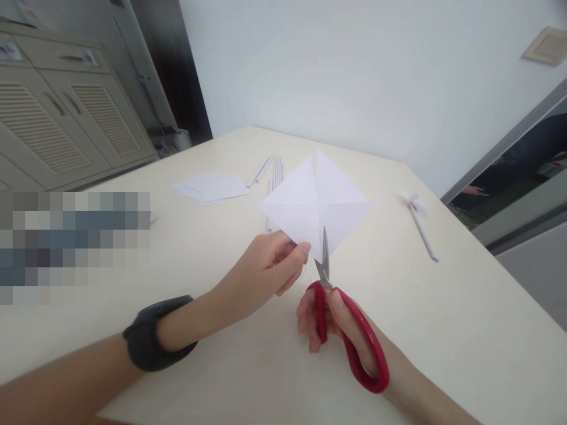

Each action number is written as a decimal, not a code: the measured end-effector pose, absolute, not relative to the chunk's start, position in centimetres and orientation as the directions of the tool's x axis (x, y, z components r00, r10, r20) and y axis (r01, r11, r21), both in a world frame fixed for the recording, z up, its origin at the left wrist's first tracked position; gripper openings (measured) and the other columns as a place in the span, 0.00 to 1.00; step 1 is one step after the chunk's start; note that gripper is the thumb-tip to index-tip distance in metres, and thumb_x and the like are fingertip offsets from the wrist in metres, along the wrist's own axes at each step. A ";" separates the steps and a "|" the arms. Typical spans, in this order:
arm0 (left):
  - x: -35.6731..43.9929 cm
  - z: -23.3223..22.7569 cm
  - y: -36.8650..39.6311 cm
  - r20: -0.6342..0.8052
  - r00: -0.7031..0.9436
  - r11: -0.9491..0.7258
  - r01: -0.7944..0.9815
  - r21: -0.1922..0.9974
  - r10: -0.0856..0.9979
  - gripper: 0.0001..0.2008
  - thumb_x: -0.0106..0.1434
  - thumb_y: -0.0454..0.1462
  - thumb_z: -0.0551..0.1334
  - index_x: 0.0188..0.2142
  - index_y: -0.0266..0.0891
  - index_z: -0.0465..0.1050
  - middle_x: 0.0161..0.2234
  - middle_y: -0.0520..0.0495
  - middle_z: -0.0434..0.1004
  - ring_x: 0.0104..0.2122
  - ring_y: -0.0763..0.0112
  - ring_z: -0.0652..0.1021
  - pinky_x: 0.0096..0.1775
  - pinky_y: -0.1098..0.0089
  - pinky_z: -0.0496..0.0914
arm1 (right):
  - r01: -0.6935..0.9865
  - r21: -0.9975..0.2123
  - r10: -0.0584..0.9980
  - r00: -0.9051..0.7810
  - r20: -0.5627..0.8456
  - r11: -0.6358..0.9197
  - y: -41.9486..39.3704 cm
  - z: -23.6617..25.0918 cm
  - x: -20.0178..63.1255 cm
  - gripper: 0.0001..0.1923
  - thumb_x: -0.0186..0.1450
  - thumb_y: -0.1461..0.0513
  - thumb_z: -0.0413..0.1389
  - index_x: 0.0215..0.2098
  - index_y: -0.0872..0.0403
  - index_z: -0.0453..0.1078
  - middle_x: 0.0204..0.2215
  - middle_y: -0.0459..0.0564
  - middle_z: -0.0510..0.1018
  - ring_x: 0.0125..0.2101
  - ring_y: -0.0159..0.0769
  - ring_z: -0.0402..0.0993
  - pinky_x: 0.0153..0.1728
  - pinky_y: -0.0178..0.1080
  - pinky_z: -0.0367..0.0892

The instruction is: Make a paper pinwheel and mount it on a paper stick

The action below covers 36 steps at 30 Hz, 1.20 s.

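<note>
The left hand (270, 265) pinches the near corner of a white paper square (316, 203) between thumb and forefinger, holding it up, tilted, above the middle of the cream table (465, 330), with one corner pointing toward the far edge. The sheet carries diagonal creases that cross at its centre. The right hand (341, 330) has its thumb and fingers closed through the loops of the red-handled scissors (349, 330), whose blades meet the paper at its near corner, aligned with the crease that runs up to the centre. The blades look nearly closed, though I cannot tell how far the cut has gone. To do this cut well, I judge that the blades should follow the crease exactly, since any drift would leave uneven flaps. The pinch sits very close to the blades, so the left fingertips need to stay to the side of the cutting line. Keeping the sheet taut and flat would help, since it is held by only one corner and may flop. Short snips give more control than one long close, and stopping short of the centre crossing looks wise. Toward the far left part of the table lie more paper sheets (212, 188) and thin rolled paper sticks (268, 168); near the right edge rests a finished paper piece on a stick (420, 221).
</note>
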State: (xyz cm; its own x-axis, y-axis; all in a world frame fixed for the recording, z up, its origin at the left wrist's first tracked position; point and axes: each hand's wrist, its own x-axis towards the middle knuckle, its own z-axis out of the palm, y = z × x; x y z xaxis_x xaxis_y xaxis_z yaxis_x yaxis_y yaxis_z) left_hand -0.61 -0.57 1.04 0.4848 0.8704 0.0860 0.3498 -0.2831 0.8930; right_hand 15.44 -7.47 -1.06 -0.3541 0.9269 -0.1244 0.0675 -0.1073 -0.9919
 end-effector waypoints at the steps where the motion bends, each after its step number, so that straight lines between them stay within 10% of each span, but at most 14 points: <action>1: -0.6 0.9 -0.5 0.089 0.489 -0.286 0.345 0.894 0.868 0.24 0.67 0.41 0.49 0.14 0.38 0.55 0.12 0.57 0.57 0.16 0.79 0.61 0.24 0.74 0.59 | 0.069 -0.991 0.926 -0.354 -0.128 -0.111 -7.5 -1.0 15.5 0.30 0.62 0.39 0.38 0.30 0.55 0.65 0.27 0.49 0.69 0.23 0.29 0.62 0.28 0.36 0.61; 36: -0.7 0.9 -0.5 0.091 0.518 -0.339 0.407 0.848 0.851 0.27 0.66 0.42 0.48 0.11 0.38 0.54 0.10 0.56 0.55 0.15 0.79 0.59 0.22 0.74 0.57 | 0.090 -0.987 0.930 -0.331 -0.158 -0.136 -7.7 -0.8 15.4 0.31 0.62 0.39 0.39 0.30 0.56 0.65 0.26 0.49 0.70 0.22 0.28 0.63 0.26 0.35 0.62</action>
State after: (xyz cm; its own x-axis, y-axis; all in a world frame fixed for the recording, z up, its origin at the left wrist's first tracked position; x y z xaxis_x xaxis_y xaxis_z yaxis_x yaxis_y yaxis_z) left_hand -0.68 -0.46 0.87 0.5178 0.8506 0.0911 0.4073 -0.3388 0.8481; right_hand 15.42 -7.69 -0.80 -0.3315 0.9301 -0.1582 0.0902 -0.1357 -0.9866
